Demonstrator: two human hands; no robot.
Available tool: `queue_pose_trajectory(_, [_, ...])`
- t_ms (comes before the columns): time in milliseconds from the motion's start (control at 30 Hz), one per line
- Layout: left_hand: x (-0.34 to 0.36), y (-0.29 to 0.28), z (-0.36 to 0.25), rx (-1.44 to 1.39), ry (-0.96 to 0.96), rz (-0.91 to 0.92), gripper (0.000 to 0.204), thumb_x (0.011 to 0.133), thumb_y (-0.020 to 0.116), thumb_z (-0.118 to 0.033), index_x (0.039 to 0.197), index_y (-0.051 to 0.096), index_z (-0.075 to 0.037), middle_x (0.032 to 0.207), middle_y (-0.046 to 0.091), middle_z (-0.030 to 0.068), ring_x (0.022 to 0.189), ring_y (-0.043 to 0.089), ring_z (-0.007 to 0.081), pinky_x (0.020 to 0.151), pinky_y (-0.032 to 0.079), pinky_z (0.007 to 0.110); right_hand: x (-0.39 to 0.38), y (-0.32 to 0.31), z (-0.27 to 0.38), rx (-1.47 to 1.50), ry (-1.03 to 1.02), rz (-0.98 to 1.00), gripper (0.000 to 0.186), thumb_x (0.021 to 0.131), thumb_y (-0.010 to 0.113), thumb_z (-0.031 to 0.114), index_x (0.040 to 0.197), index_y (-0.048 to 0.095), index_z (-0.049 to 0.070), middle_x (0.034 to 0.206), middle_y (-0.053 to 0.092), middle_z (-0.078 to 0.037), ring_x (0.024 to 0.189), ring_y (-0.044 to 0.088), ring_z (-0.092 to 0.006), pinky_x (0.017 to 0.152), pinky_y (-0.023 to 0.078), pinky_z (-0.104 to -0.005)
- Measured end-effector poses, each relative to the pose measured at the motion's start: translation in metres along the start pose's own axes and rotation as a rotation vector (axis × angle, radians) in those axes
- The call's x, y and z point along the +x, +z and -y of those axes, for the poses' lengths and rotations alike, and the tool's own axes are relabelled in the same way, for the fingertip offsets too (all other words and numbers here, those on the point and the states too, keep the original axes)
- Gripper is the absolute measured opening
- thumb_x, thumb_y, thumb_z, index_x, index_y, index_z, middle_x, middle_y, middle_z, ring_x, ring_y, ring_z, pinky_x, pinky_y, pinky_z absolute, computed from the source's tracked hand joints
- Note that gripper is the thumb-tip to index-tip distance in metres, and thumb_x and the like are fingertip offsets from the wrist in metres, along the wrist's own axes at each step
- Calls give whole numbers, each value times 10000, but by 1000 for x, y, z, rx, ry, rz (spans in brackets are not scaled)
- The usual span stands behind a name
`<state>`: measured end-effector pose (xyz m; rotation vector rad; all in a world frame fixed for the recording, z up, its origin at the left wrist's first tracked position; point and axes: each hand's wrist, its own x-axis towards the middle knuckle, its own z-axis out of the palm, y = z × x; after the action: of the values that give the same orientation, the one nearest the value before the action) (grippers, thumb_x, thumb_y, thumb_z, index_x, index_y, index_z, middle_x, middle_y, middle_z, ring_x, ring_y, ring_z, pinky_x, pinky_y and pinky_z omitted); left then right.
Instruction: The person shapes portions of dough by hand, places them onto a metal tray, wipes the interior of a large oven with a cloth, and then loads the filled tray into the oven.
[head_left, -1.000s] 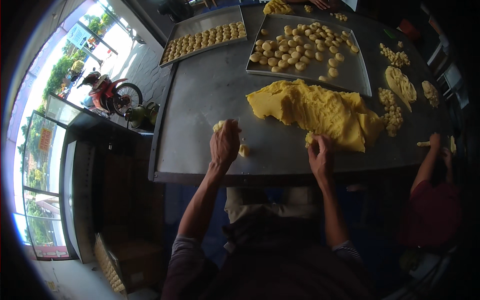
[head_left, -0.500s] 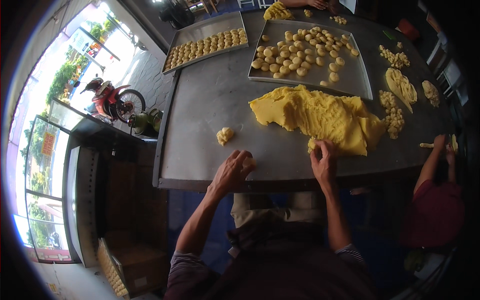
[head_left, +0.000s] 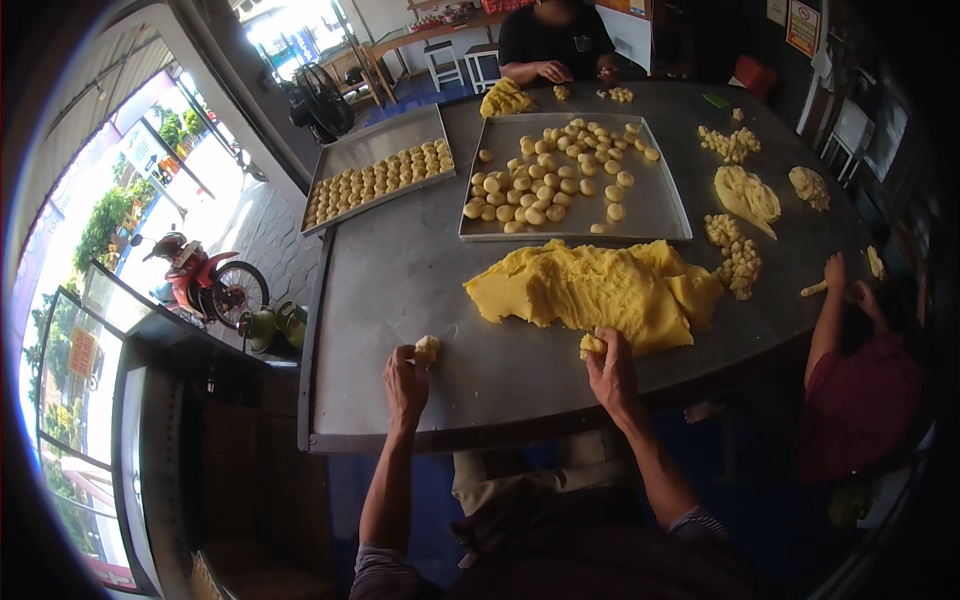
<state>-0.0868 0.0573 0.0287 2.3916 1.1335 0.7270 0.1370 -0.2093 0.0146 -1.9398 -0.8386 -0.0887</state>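
On the metal table [head_left: 355,395], my left hand [head_left: 405,372] is closed at a small pale lump of dough [head_left: 427,349], its fingertips gripping the lump's left side. My right hand [head_left: 610,365] pinches a small yellow piece of dough [head_left: 590,346] at the near edge of a large, rough slab of yellow dough [head_left: 590,285]. Beyond the slab sits a metal tray [head_left: 660,200] of scattered round dough pieces [head_left: 545,185]. To the right of the slab are clusters of small dough bits [head_left: 738,255] and a folded pale dough mass [head_left: 745,200].
A second tray [head_left: 360,150] with rows of dough balls lies back left. A person in black [head_left: 555,45] works across the table; another in maroon [head_left: 860,390] handles dough at right. Gas cylinders [head_left: 262,330] and a red motorbike [head_left: 200,270] are left, beside glass panels [head_left: 80,400].
The head view has tilted up, showing more of the far person. My left hand left the lump, dropped toward the table edge, and is back at it. My right hand stays by the slab.
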Motion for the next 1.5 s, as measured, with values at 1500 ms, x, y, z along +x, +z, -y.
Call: queue_pose_trajectory(1500, [-59,10,-46,168,574,124,295,882,661,-290,1046,636,-46,1109,677,97,986,597,275,891,455,430,-15,-22,8,-580,-390,279,411,891,537,-58,1301,551,-25,1303,516,-213,1075,592,-388,864,529,-418])
